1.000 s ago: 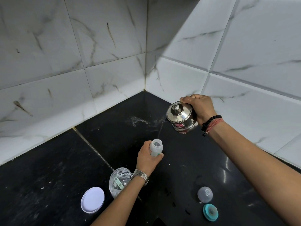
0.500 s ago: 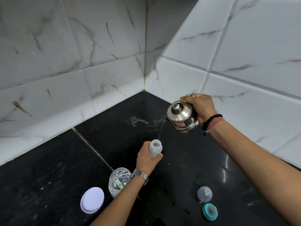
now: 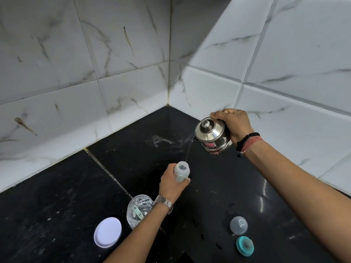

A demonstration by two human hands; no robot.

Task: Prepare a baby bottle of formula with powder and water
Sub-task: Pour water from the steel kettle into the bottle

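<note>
Barely anything shifts since earlier: kettle (image 3: 212,137) stays tilted in right hand (image 3: 234,124), fingers wrapped round it, thin stream still falling into baby bottle (image 3: 181,171). Left hand (image 3: 171,184) grips bottle's body, upright on black counter (image 3: 62,188). Bottle looks light, smooth plastic, likely tippy; hold at mid-body. Kettle is rigid steel, probably heavier with water.

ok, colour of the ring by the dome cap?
Teal. The ring lies on the black counter, just nearer the camera than the clear dome cap; head view.
</note>
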